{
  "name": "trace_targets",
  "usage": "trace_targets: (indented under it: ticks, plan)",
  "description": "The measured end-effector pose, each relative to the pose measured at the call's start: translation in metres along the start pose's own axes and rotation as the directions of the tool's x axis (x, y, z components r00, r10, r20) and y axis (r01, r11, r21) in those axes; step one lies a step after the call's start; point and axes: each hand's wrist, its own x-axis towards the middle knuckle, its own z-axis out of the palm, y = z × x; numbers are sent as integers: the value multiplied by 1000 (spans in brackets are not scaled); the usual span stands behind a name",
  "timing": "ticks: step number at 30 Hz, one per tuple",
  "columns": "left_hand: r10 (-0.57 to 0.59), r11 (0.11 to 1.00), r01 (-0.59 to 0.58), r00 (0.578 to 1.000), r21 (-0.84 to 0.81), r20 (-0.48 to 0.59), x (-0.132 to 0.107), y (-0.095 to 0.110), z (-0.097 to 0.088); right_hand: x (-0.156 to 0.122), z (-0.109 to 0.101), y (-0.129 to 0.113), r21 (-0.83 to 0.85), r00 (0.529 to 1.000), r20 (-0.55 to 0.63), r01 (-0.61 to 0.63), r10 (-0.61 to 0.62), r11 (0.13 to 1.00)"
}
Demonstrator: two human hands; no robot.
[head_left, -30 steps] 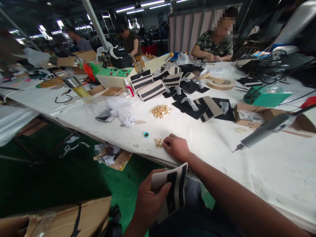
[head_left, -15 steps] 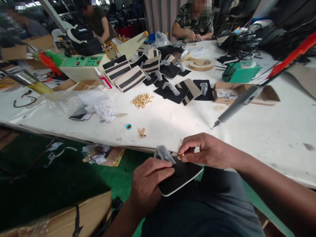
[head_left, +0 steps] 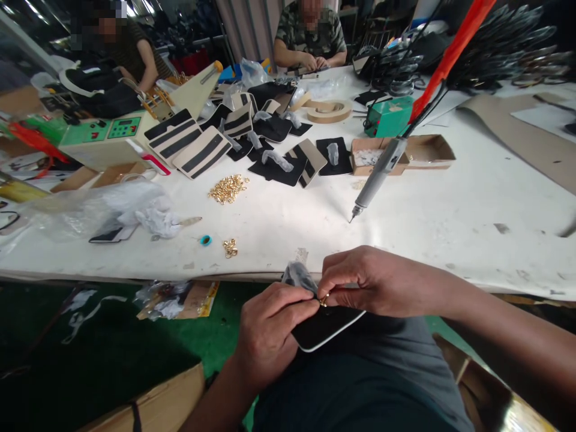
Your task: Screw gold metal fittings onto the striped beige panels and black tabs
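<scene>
White, lightly stained cloth or sheeting appears to cover the long surface (head_left: pixel 279 216), with a co-worker in a camouflage shirt (head_left: pixel 310 39) busy at its far side. Just off its near edge, above the dark trousers (head_left: pixel 391 366) of the person's lap, is a flat, dark panel with a pale rim (head_left: pixel 317 333). The left hand (head_left: pixel 270 324) has its grip closed on this panel, fingers lying across the upper face. The right hand (head_left: pixel 369 282) pinches a small, gold-coloured metal piece (head_left: pixel 323 300) between thumb and forefinger, at the panel, right beside the left fingertips. A crumpled, translucent plastic-wrapped part (head_left: pixel 299 275) pokes up at the panel's far side.

Dropping the metal piece seems the likeliest mishap: it is tiny, probably slick, and held only by the fingertips, and a slip could send it past the lap to the green floor (head_left: pixel 180 336). Whether the panel rests on the lap cannot be told; if only the left hand bears it, a firm push could tilt it. Loose plastic might also get caught under the metal. With the fingertips so crowded, the piece could sit crooked unnoticed. A knock against the small cluster of gold-coloured pieces (head_left: pixel 230 248) near the edge could scatter spares.
</scene>
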Motion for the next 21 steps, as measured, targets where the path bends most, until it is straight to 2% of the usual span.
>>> trace_targets:
  ticks: [5,11,16,21]
  plan:
    - [46,999,-46,999,-8,-24,8,7,7,-7,-6,-1,-51,999,15,36,-35,998]
    - [54,998,-54,999,-17,-7,10,11,12,-10,-14,-2,4,995,88,-47,47,999]
    - [39,999,-38,999,16,-37,8,11,14,-9,-10,2,54,995,55,-82,79,995]
    - [32,999,-31,999,32,-26,8,10,14,-7,-8,4,31,995,43,-92,91,995]
